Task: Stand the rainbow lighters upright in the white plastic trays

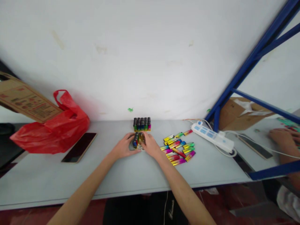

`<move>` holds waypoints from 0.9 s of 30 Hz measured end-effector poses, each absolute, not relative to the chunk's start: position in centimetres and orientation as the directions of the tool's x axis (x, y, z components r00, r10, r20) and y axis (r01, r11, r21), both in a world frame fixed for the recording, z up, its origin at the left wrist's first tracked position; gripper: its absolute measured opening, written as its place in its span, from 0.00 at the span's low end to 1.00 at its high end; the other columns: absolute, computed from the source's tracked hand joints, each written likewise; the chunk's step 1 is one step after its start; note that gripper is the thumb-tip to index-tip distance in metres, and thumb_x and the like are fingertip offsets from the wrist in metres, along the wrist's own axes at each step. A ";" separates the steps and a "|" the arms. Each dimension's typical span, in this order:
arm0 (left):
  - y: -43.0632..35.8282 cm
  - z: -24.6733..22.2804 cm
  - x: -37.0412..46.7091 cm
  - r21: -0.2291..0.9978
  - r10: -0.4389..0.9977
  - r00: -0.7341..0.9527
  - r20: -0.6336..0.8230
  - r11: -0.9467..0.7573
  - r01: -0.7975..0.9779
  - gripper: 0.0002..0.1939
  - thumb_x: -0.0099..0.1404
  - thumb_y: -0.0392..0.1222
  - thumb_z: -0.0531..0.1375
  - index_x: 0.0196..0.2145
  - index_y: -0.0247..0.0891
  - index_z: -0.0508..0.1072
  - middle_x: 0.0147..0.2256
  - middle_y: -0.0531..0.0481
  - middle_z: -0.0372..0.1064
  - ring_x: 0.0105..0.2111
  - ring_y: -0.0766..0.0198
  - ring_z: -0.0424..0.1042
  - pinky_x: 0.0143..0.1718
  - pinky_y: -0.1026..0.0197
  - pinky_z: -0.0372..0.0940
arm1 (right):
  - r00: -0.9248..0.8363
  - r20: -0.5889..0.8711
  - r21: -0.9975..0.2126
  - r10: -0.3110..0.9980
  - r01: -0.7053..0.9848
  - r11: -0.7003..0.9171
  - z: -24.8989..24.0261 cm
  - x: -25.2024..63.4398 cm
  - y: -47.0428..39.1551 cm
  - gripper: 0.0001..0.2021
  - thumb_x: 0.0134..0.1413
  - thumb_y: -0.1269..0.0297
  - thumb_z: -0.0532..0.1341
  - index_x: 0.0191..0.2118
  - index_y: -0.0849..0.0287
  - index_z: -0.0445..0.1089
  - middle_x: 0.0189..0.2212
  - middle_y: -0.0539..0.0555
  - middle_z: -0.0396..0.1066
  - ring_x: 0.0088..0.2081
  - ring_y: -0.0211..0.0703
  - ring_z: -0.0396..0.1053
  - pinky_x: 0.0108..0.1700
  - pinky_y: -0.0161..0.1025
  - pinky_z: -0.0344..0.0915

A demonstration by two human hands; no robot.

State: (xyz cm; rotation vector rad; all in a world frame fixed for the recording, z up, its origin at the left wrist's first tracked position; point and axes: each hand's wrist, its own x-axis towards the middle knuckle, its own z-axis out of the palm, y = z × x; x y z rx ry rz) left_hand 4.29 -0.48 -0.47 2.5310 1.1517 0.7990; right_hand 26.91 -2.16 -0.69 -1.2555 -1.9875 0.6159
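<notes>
My left hand (124, 146) curls around the left side of a small upright cluster of lighters (135, 142) with dark tops. My right hand (150, 145) closes on the cluster's right side, its fingers partly covering a gold-coloured lighter (141, 137). How many lighters lie between the hands is hidden. Just behind them, a tight block of standing lighters (142, 124) has black tops and shiny coloured bodies. To the right of my right hand, a loose pile of shiny lighter-sized pieces (179, 147) lies flat in yellow, red, green, blue and magenta.
A phone (79, 147) and a red plastic bag (53, 132) with a cardboard box (28, 98) are on the left. A white power strip (212, 137) with cables lies right, beside a blue metal frame (248, 65). Beyond it are another person's hands (284, 137) and an open carton (239, 114).
</notes>
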 end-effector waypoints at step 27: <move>0.2 -0.8 3.8 0.414 0.757 0.526 0.387 -0.653 0.634 0.35 0.61 0.65 0.72 0.58 0.42 0.76 0.60 0.36 0.74 0.59 0.37 0.77 0.64 0.36 0.73 | 0.232 0.516 -0.437 0.825 0.899 0.021 3.7 47.9 -0.1 0.15 0.72 0.59 0.57 0.53 0.59 0.76 0.52 0.65 0.77 0.56 0.58 0.72 0.63 0.55 0.67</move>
